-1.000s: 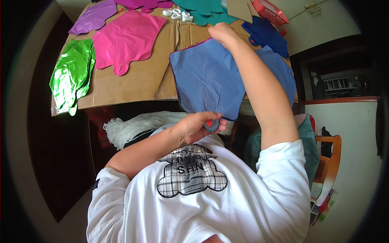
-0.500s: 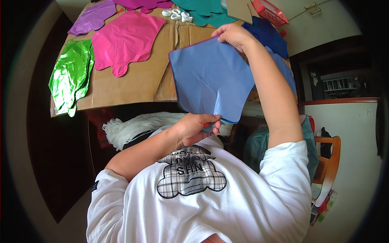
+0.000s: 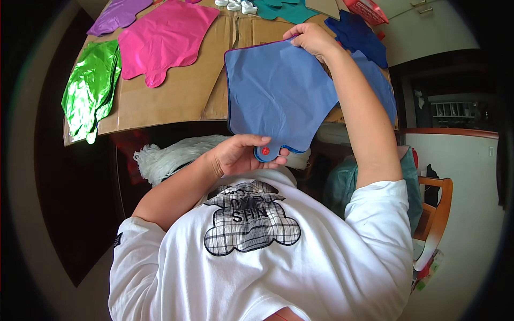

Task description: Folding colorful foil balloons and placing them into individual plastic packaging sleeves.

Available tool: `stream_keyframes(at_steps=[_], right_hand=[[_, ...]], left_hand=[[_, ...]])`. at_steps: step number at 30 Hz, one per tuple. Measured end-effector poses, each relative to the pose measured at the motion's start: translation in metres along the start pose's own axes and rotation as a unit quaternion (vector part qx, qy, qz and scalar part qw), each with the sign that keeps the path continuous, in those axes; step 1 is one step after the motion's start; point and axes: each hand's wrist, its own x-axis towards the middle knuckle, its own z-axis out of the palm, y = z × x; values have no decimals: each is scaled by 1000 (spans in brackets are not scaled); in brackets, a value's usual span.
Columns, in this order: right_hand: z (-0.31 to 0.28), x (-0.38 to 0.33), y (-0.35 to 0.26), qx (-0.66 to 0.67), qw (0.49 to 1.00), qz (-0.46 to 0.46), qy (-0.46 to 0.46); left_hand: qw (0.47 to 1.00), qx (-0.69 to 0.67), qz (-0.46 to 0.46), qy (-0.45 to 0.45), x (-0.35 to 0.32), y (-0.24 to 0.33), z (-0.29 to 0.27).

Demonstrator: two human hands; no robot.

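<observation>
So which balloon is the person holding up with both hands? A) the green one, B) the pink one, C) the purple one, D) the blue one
D: the flat blue balloon is pinched at its top edge by the right hand and at its neck by the left hand, while the green balloon, pink balloon and purple balloon lie untouched on the cardboard.

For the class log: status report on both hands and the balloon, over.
Left hand pinches blue foil balloon at its neck. Right hand grips its top edge. Balloon flat, uninflated, above cardboard sheet. Nothing in the way.
</observation>
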Motion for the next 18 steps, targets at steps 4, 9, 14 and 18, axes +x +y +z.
stream_keyframes(at_steps=[4,9,14,18], right_hand=[[2,10,14,39,999,4,12],[4,9,15,25,999,-10,24],[10,-1,-6,15,1000,-20,19],[10,3,3,23,997,-49,46]], left_hand=[[999,-26,39,24,12,-6,6],[995,23,27,88,10,-6,31],[990,51,17,132,15,-9,18],[993,46,18,106,13,-7,28]])
